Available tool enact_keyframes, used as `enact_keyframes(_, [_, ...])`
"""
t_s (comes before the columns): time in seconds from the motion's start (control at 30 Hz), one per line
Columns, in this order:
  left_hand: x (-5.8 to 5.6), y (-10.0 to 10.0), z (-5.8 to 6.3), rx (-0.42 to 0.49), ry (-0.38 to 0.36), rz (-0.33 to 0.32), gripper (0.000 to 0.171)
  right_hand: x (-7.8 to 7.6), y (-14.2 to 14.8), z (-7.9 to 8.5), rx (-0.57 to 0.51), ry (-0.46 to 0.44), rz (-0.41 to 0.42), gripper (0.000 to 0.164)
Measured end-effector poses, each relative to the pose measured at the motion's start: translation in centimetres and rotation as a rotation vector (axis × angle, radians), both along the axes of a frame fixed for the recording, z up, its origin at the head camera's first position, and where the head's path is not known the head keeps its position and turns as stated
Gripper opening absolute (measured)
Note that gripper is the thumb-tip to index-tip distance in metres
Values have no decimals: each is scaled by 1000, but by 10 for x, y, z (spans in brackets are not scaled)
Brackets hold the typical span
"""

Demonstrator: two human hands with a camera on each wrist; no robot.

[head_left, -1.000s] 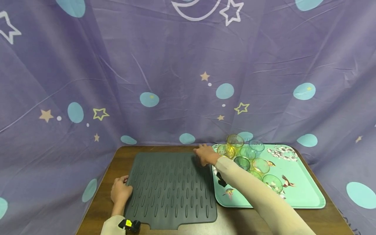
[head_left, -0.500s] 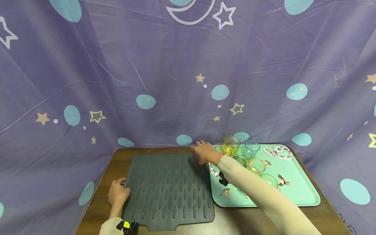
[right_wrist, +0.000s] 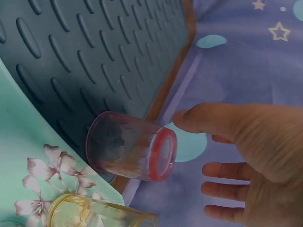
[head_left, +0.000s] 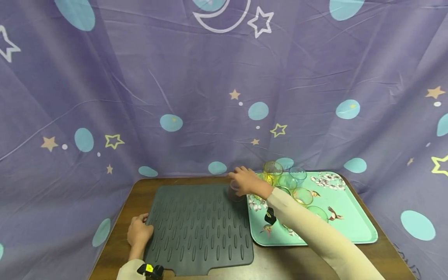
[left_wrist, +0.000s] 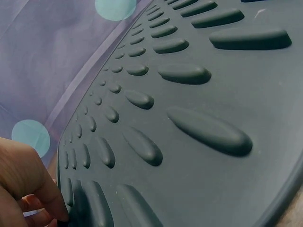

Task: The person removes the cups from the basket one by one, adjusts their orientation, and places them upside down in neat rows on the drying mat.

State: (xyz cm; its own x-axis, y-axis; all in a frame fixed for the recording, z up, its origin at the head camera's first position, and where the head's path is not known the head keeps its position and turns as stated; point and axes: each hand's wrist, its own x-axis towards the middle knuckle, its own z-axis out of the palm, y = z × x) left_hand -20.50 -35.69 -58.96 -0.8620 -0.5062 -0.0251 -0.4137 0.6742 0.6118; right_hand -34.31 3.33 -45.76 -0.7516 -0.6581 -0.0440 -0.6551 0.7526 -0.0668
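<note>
A clear pinkish glass (right_wrist: 127, 146) with a red base stands upside down at the far right corner of the dark grey drying mat (head_left: 199, 225). My right hand (head_left: 246, 182) is just beside and above it; in the right wrist view, the fingers (right_wrist: 227, 190) are spread and apart from the glass. My left hand (head_left: 139, 232) is at the mat's left edge. Its thumb lies over the rim and the fingers curl beside it, pinching the edge; part of this grip is hidden in the left wrist view.
To the right lies a mint-green tray (head_left: 353, 225) patterned with birds and flowers. Several coloured glasses stand on its left part, including a yellow one (right_wrist: 90, 212) close to the pinkish glass. A purple curtain (head_left: 196, 155) hangs behind the wooden table (head_left: 120, 229).
My right hand has drawn slightly up and away, so more of the pinkish glass shows beneath it. The head view has shifted a little; my left hand stays at the mat's edge.
</note>
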Motion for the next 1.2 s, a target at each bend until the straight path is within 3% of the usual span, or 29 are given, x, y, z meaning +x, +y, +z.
enact_keyframes(0.27, [-1,1,-1,-5,5,-16,56,14,24,6,-150,-4,6,66])
enact_keyframes(0.67, [-2,0,-2,-19,13,-45,57,37,66,15,-359,-17,-62,70])
enact_keyframes(0.9, [-5,-6,-1,-25,3,-91,57,52,92,18,-534,-17,-126,67])
enact_keyframes(1.2, [-7,-17,3,-19,-13,-95,51,71,127,9,-630,-19,-232,66])
